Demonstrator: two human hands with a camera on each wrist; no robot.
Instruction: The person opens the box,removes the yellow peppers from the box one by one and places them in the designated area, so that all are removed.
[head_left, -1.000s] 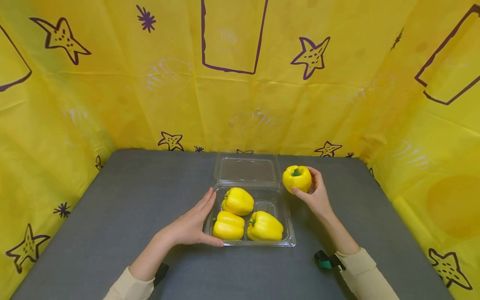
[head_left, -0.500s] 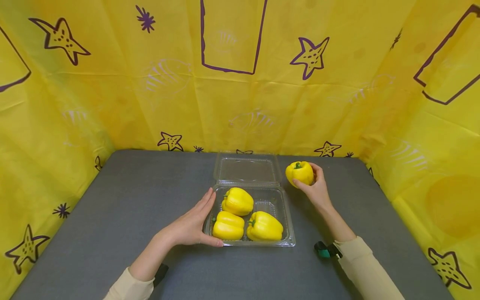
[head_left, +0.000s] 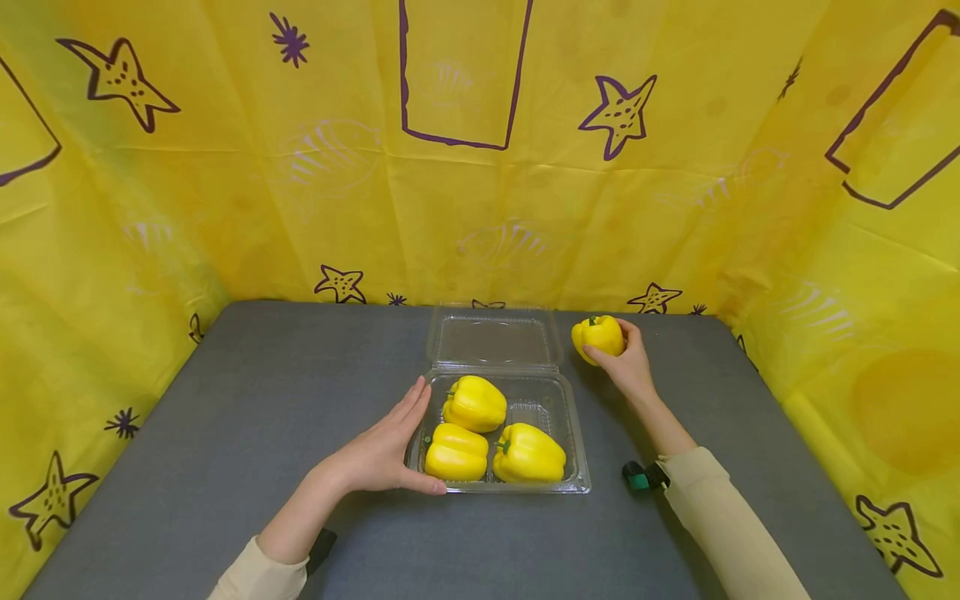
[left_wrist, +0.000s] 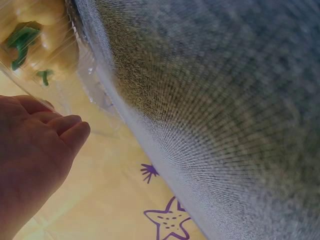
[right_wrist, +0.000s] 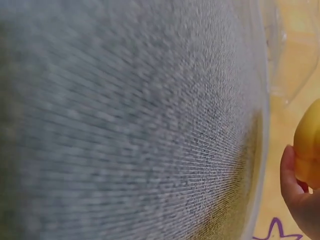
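1. The right hand [head_left: 632, 364] has moved a little away from the person during the last second, and the held yellow bell pepper [head_left: 597, 337] goes with it. This pepper is now at the right of the folded-back lid [head_left: 495, 337], beyond the tray's right rim.
2. The pepper has also turned somewhat, so its green stem [head_left: 592, 320] appears nearer to its upper edge. Whether it already touches the grey table [head_left: 300, 400], I cannot tell.
3. For the work, I judge that this pepper is farther from the clear plastic tray [head_left: 534, 412], whose bare bottom shows at the far right. Three others have kept their places inside: the far-left pepper [head_left: 475, 404], the near-left pepper [head_left: 457, 452] and the near-right pepper [head_left: 529, 453].
4. The right hand is grasping its pepper, with the thumb on the near side and the fingers curled round the right side.
5. The left hand [head_left: 393, 446] grasps nothing: its fingers lie rather straight along the tray's left wall, and the thumb is at the near-left corner. It seems to steady the tray.
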